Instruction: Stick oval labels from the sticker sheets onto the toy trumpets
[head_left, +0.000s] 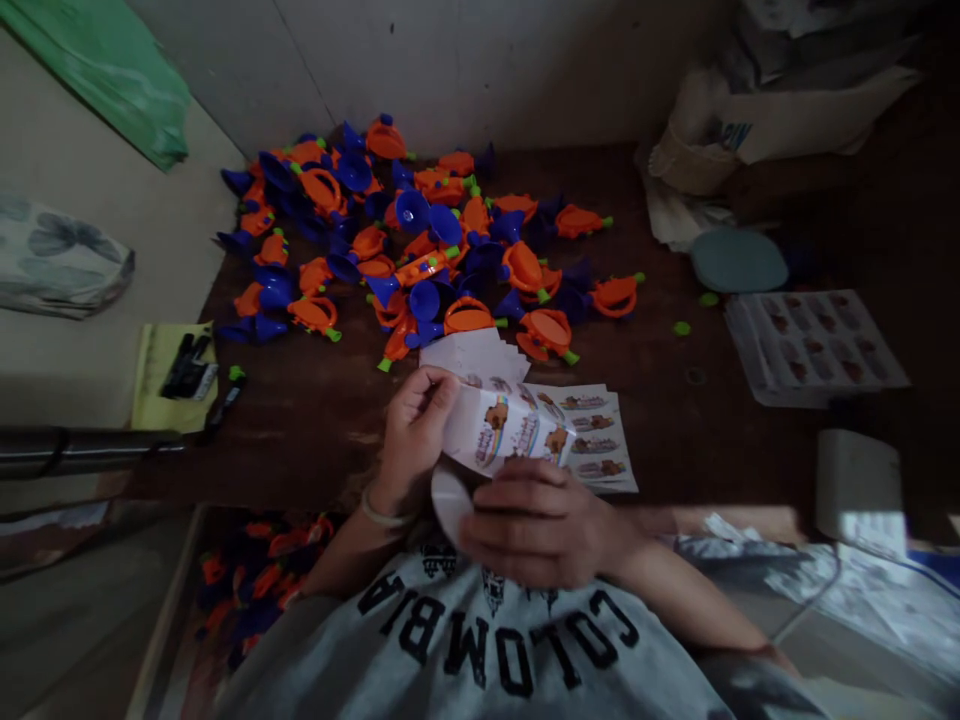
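A sheet of stickers with brown cartoon figures and rainbow bits is pinched at its left edge between the thumb and fingers of my left hand. My right hand is curled at the sheet's lower edge, and a curved white piece of paper sticks out beside its fingertips. Whether that paper is part of the same sheet I cannot tell. More sticker sheets lie on the table just under and right of the held one. Behind my left hand are white paper pieces.
Orange and blue toy trumpets are heaped at the back of the dark table. Another sticker stack and a pale blue oval object lie right. A yellow pad sits left. More toys fill a box below.
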